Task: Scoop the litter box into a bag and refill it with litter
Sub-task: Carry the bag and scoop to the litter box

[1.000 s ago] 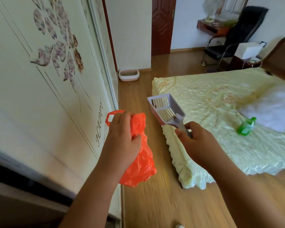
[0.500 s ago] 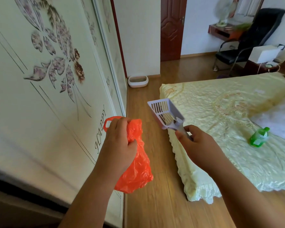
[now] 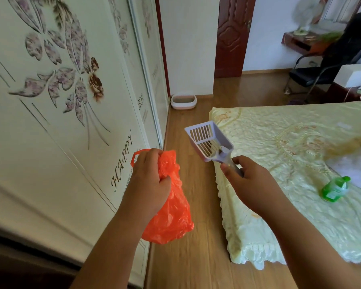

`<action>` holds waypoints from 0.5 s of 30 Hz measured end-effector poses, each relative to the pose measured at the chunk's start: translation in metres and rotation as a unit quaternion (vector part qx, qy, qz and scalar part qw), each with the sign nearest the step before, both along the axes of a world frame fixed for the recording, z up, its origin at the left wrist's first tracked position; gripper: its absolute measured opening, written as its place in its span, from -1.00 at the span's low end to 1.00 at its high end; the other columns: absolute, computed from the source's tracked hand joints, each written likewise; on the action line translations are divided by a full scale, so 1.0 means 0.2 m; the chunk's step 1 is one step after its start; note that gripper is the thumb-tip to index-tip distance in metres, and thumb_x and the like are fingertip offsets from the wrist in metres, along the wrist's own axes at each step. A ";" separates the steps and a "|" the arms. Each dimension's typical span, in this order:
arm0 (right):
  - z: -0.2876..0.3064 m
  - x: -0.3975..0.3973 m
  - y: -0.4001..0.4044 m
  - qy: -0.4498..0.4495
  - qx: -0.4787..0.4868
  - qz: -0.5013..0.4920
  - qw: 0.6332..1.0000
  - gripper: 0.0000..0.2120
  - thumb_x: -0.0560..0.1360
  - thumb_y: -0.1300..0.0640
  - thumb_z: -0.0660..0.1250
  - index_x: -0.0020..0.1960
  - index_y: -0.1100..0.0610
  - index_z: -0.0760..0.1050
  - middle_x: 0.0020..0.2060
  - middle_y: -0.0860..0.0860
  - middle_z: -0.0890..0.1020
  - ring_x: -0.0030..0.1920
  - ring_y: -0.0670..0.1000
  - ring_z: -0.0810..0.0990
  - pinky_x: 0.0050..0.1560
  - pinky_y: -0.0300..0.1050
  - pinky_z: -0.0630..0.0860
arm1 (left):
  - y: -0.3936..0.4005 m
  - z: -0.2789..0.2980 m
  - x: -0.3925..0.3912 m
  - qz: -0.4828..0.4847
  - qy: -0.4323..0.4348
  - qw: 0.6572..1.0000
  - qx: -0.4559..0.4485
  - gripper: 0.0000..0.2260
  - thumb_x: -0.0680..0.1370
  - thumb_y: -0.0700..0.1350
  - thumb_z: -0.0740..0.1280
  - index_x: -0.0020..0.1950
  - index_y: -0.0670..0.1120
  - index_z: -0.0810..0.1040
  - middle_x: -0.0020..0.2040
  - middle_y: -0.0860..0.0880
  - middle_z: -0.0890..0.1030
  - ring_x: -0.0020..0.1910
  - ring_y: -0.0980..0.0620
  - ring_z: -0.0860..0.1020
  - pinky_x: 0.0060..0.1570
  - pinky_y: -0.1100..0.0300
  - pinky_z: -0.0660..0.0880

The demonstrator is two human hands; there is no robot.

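My left hand (image 3: 149, 182) grips the bunched top of an orange plastic bag (image 3: 171, 217), which hangs down below my fist. My right hand (image 3: 248, 184) holds the handle of a pale lilac slotted litter scoop (image 3: 207, 140), its empty basket pointing up and away from me. A white and pink litter box (image 3: 183, 101) sits on the wooden floor far ahead, in the corner where the wardrobe meets the white wall. Both hands are well short of it.
A white wardrobe (image 3: 56, 113) with flower prints runs along my left. A bed with a yellow cover (image 3: 290, 163) fills the right, with a green bottle (image 3: 335, 189) lying on it. A strip of wooden floor (image 3: 188, 126) leads between them. A black chair (image 3: 329, 59) and brown door (image 3: 231, 38) stand beyond.
The view has advanced along the floor strip, so the litter box and door look nearer. Both hands keep the same hold on bag and scoop.
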State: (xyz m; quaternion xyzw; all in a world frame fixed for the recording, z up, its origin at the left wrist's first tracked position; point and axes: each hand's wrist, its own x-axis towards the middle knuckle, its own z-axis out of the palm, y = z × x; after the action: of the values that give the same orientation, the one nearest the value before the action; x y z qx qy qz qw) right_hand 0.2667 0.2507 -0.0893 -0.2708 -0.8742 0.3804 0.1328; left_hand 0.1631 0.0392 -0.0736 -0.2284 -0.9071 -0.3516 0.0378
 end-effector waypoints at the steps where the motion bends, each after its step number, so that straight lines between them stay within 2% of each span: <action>1: 0.00 0.00 0.02 0.001 -0.003 -0.001 1.000 -0.60 0.56 -0.27 0.23 0.22 -0.02 0.49 -0.23 -0.13 0.60 -0.20 -0.12 0.58 -0.22 -0.15 0.43 | 0.02 0.00 0.00 0.000 0.002 1.000 0.000 -0.61 0.59 -0.16 0.36 0.38 0.04 0.37 0.30 0.07 0.41 0.21 0.04 0.45 0.10 0.14 0.41; 3: 0.00 -0.01 0.05 0.006 -0.010 -0.004 1.000 -0.61 0.56 -0.26 0.24 0.22 -0.02 0.49 -0.26 -0.11 0.60 -0.25 -0.13 0.58 -0.26 -0.17 0.41 | 0.06 0.00 -0.02 -0.002 0.001 1.000 -0.001 -0.61 0.59 -0.16 0.35 0.38 0.05 0.37 0.30 0.08 0.41 0.18 0.08 0.43 0.07 0.17 0.35; 8: -0.01 -0.06 0.14 -0.001 -0.023 -0.018 1.000 -0.59 0.54 -0.28 0.25 0.21 -0.02 0.51 -0.29 -0.10 0.60 -0.31 -0.14 0.55 -0.30 -0.21 0.35 | 0.16 -0.03 -0.12 -0.023 -0.011 1.000 0.004 -0.59 0.58 -0.15 0.34 0.40 0.05 0.35 0.33 0.06 0.40 0.28 -0.03 0.48 0.18 0.06 0.50; 11: -0.02 -0.12 0.19 -0.002 -0.033 -0.028 0.999 -0.57 0.53 -0.28 0.24 0.21 -0.01 0.51 -0.25 -0.10 0.63 -0.27 -0.14 0.60 -0.28 -0.20 0.39 | 0.22 -0.06 -0.20 -0.033 -0.015 0.999 0.008 -0.58 0.58 -0.14 0.35 0.41 0.04 0.34 0.31 0.06 0.40 0.27 -0.04 0.49 0.20 0.01 0.53; 15: -0.03 -0.23 0.26 -0.004 -0.031 -0.044 0.999 -0.65 0.57 -0.21 0.28 0.22 -0.01 0.49 -0.27 -0.09 0.64 -0.26 -0.14 0.62 -0.29 -0.20 0.40 | 0.31 -0.10 -0.36 -0.045 -0.034 0.998 0.023 -0.57 0.57 -0.15 0.34 0.40 0.06 0.34 0.25 0.07 0.40 0.24 -0.04 0.49 0.19 -0.04 0.53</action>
State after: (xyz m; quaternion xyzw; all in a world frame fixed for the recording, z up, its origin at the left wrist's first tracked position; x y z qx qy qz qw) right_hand 0.2208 0.3027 -0.0948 -0.3146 -0.8499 0.3999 0.1370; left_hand 0.0912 0.1018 -0.0928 -0.2562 -0.8882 -0.3813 -0.0033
